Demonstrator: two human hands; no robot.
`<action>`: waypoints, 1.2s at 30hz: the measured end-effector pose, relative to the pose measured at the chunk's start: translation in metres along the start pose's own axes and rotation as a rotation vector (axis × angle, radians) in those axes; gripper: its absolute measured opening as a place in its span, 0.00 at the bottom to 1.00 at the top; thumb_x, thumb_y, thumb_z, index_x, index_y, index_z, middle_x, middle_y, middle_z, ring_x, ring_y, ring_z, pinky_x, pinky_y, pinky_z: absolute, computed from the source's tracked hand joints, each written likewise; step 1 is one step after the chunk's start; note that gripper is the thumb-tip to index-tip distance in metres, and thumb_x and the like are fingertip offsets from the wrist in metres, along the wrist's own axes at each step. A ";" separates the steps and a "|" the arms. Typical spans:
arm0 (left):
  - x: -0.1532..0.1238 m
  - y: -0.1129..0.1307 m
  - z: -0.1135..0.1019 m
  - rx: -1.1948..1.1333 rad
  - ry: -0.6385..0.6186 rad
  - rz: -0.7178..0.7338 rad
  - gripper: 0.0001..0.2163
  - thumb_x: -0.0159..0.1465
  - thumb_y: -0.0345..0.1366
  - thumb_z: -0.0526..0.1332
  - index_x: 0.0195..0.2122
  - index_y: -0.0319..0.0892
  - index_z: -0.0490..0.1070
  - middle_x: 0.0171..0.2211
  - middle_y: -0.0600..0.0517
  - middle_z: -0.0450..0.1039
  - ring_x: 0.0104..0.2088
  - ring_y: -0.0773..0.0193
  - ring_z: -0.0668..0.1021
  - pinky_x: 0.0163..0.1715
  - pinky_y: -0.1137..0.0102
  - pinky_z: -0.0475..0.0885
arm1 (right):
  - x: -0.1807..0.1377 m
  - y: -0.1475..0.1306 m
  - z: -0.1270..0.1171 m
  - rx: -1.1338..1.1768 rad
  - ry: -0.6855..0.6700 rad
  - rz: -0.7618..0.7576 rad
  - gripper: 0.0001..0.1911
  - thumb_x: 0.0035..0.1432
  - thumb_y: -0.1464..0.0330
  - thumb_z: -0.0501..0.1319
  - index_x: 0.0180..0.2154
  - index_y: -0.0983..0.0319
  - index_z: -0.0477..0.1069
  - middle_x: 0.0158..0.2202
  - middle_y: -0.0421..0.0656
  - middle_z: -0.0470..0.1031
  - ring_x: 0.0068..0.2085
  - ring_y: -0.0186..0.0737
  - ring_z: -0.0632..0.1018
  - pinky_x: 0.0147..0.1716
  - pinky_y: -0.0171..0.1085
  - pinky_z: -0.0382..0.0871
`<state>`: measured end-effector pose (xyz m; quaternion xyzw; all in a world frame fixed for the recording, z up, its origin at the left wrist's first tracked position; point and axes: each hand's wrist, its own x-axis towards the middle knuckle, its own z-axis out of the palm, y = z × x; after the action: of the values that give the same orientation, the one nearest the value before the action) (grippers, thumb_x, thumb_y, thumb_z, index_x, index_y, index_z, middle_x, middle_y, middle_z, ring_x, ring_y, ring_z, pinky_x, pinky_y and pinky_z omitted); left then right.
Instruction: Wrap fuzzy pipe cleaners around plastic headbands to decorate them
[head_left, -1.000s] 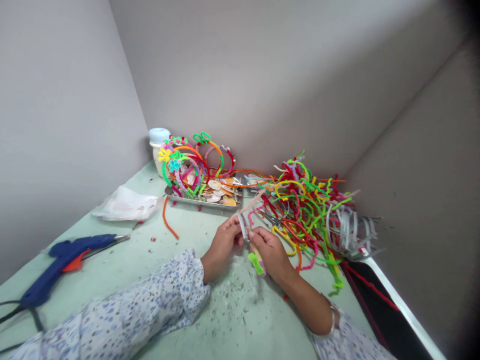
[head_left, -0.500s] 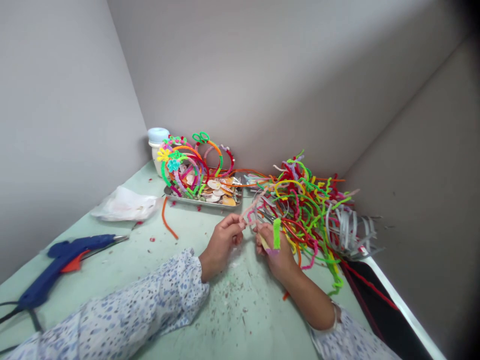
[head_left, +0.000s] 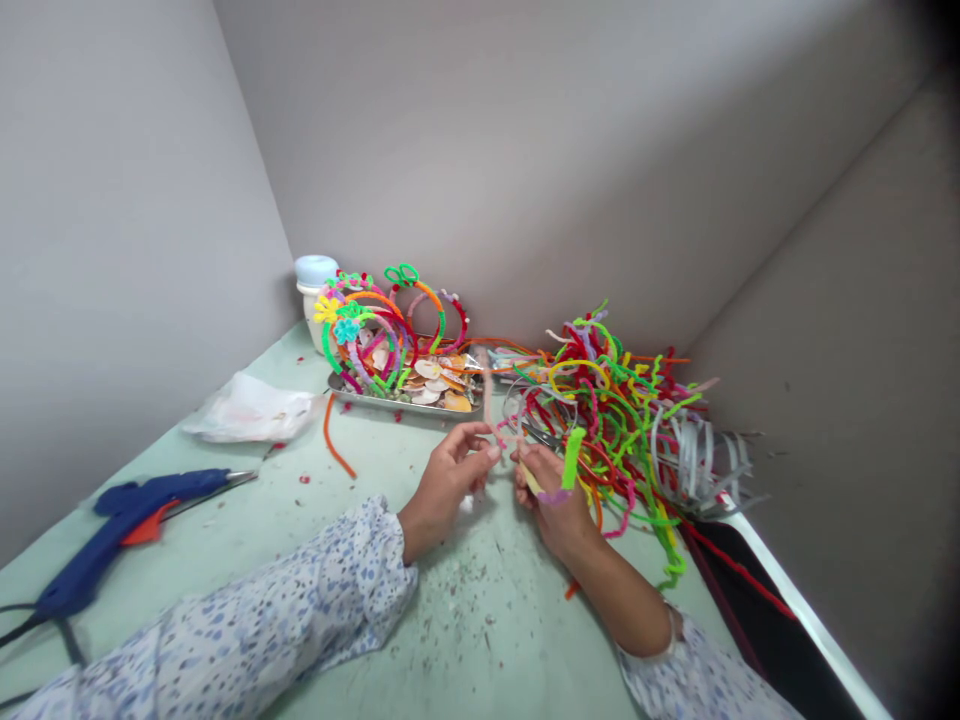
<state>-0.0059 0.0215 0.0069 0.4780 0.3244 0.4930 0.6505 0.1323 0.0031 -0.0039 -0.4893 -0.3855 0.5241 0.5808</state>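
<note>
My left hand (head_left: 448,483) and my right hand (head_left: 550,500) meet over the pale green table (head_left: 300,560), fingertips almost touching. Both pinch a thin headband (head_left: 504,420) partly wrapped in pale pink pipe cleaner, whose loose end (head_left: 487,395) stands up blurred between them. My right hand also grips short pipe cleaners: a bright green one (head_left: 571,458) sticking up, a yellow one and a purple one. A big heap of coloured pipe cleaners (head_left: 600,410) lies just behind my right hand.
A metal tray (head_left: 405,403) holds finished wrapped headbands (head_left: 375,320) and shells, with a white jar (head_left: 315,285) behind. A blue glue gun (head_left: 120,520) lies at left, a plastic bag (head_left: 251,408) beyond it. Bare grey headbands (head_left: 697,460) sit at right near a black edge.
My right hand turned so the green pipe cleaner swung from pointing down to standing up. The pink pipe cleaner's loose end flicked upward between my hands, which shifted slightly away from me.
</note>
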 end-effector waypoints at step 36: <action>0.008 -0.009 -0.007 0.079 -0.038 -0.067 0.11 0.54 0.41 0.63 0.23 0.38 0.67 0.13 0.59 0.58 0.15 0.74 0.58 0.17 0.75 0.51 | -0.007 0.006 0.000 -0.194 -0.193 0.006 0.15 0.55 0.56 0.57 0.26 0.60 0.64 0.16 0.34 0.63 0.16 0.32 0.64 0.16 0.32 0.57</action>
<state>-0.0068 0.0312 -0.0038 0.5014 0.3469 0.4485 0.6535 0.1300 -0.0044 -0.0097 -0.4917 -0.4868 0.5307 0.4895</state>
